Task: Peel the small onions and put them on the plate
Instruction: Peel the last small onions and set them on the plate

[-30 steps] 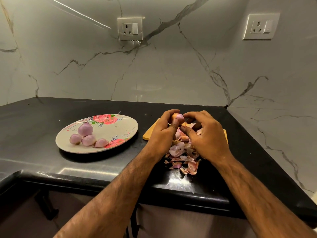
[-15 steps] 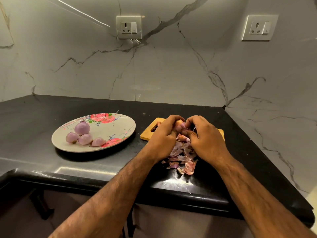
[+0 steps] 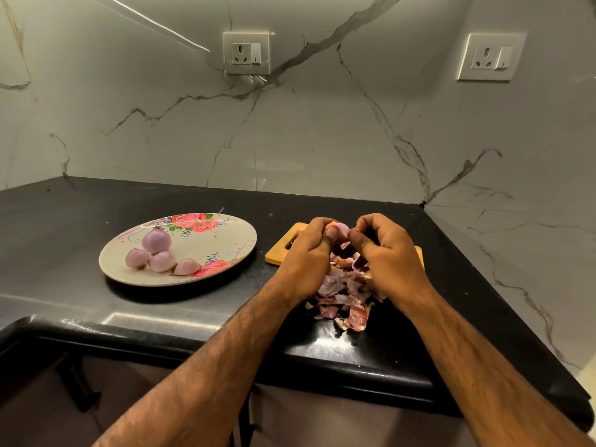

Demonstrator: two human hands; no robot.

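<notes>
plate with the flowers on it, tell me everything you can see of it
The plate is round, shallow, cream and glossy, printed with red-pink flowers, green leaves and thin curling lines at its far and near edges. It lies flat on the black counter, left of the wooden board and apart from it. Four peeled onions sit clustered on its left half. Nothing else touches it.
</notes>
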